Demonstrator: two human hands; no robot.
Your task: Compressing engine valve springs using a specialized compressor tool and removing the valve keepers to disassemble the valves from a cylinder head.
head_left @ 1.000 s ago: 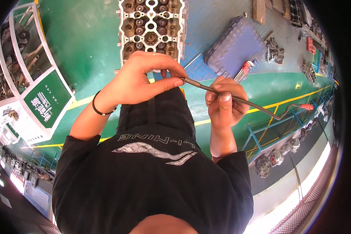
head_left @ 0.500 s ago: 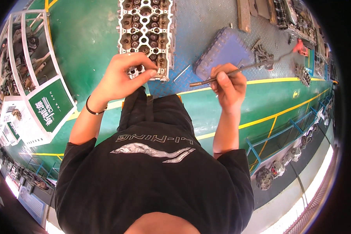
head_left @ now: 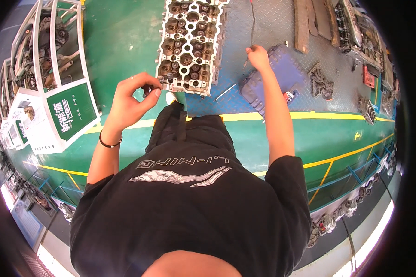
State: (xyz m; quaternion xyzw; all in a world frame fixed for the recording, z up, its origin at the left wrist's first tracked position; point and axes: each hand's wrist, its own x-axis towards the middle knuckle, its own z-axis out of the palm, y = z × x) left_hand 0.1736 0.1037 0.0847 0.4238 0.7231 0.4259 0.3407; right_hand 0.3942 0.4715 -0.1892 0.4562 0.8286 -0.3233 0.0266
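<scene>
A cylinder head (head_left: pixel 188 45) with rows of valve springs in its bores lies in front of me. At its near left corner my left hand (head_left: pixel 133 99) is closed, thumb and forefinger pinching a small dark metal part (head_left: pixel 148 88) whose exact kind is partly hidden by the fingers. Farther out on the right, my right hand (head_left: pixel 258 57) grips a long thin dark flexible rod (head_left: pixel 253 27) with a bit of red at its far end. The rod points away from me, with its near tip by the blue case.
A blue plastic case (head_left: pixel 277 76) lies below my right forearm. Near it are a thin silver rod (head_left: pixel 225 92) and chain-like metal parts (head_left: pixel 321 83). Wooden planks (head_left: pixel 302 25) and another engine part (head_left: pixel 356 32) lie far right. A white-framed stand (head_left: pixel 74 111) is at left.
My right hand has moved forward, and the rod has swung from lying sideways to pointing away from me. My left hand has shifted left along the cylinder head's near end.
</scene>
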